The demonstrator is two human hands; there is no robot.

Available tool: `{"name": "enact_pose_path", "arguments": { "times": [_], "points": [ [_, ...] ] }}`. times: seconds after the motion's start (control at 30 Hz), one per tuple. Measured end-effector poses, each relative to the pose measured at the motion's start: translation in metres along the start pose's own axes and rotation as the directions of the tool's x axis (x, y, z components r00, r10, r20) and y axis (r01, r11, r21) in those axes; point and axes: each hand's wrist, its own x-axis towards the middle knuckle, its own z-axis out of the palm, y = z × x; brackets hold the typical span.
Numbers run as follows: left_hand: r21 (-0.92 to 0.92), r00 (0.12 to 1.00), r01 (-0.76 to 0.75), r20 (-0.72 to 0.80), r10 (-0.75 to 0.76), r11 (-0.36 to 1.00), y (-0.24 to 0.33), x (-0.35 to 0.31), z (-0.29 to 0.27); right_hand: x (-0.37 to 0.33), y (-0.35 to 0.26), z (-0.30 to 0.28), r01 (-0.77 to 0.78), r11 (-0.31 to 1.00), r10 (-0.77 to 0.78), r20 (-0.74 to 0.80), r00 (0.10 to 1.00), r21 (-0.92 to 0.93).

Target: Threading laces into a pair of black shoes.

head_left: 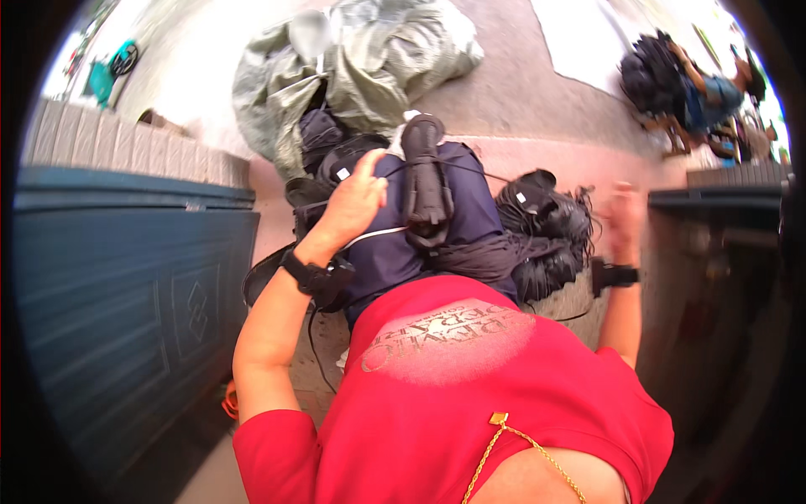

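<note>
A black lace-up shoe (426,181) lies lengthwise on my lap, over dark blue trousers. Thin black lace runs out from both sides of it, toward either hand. My left hand (357,202) is just left of the shoe, index finger extended and the other fingers curled, with the lace appearing to be caught in them. Well out to the right, away from the shoe, my right hand (622,220) is raised and smeared by motion, so its fingers and anything in them are unclear. Black straps with small devices sit on both wrists.
Black shoes with loose laces (546,210) are heaped right of my legs. More black items (323,139) lie at the left, by a grey-green woven sack (378,50). Blue panels (134,277) stand to the left. A person (709,97) sits at the far right with a dark bundle.
</note>
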Motion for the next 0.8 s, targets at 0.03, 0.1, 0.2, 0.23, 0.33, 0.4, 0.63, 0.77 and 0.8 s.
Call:
{"name": "enact_pose_path", "arguments": {
  "times": [0.03, 0.1, 0.2, 0.23, 0.33, 0.4, 0.63, 0.77, 0.8],
  "points": [
    [-0.016, 1.0, -0.017, 0.008, 0.017, 1.0, -0.005, 0.004, 0.001, 0.009, -0.017, -0.073, 0.073, 0.994, -0.058, -0.168, 0.984, 0.085],
    [-0.033, 0.996, 0.028, 0.082, -0.026, 0.999, 0.002, 0.023, 0.007, -0.012, -0.04, -0.283, 0.288, 0.875, -0.082, -0.468, 0.88, 0.389],
    [-0.054, 0.988, 0.092, 0.129, -0.084, 0.994, -0.006, 0.036, 0.015, -0.035, -0.031, -0.341, 0.349, 0.826, 0.013, -0.635, 0.773, 0.442],
    [-0.063, 0.982, 0.12, 0.153, -0.11, 0.991, -0.01, 0.044, 0.019, -0.041, -0.027, -0.349, 0.382, 0.801, 0.06, -0.696, 0.715, 0.462],
    [0.068, 0.989, 0.094, 0.11, -0.101, 0.993, 0.0, 0.069, 0.032, -0.009, 0.019, -0.185, 0.055, 0.914, 0.199, -0.564, 0.802, 0.401],
    [0.144, 0.994, 0.025, 0.098, -0.039, 0.989, 0.001, 0.095, 0.044, 0.004, 0.035, -0.062, -0.123, 0.953, 0.25, -0.489, 0.836, 0.277],
    [0.7, 0.977, -0.213, 0.156, 0.146, 0.682, 0.003, 0.145, 0.076, 0.019, 0.136, 0.173, 0.084, 0.767, 0.211, 0.373, 0.904, -0.636],
    [0.76, 0.979, -0.193, 0.108, 0.171, 0.621, -0.007, 0.141, 0.074, -0.023, 0.1, 0.186, 0.646, 0.468, 0.074, 0.755, 0.652, -0.603],
    [0.783, 0.969, -0.224, 0.117, 0.217, 0.58, -0.008, 0.14, 0.076, -0.038, 0.105, 0.171, 0.672, 0.464, 0.01, 0.762, 0.648, -0.577]
  ]
}}
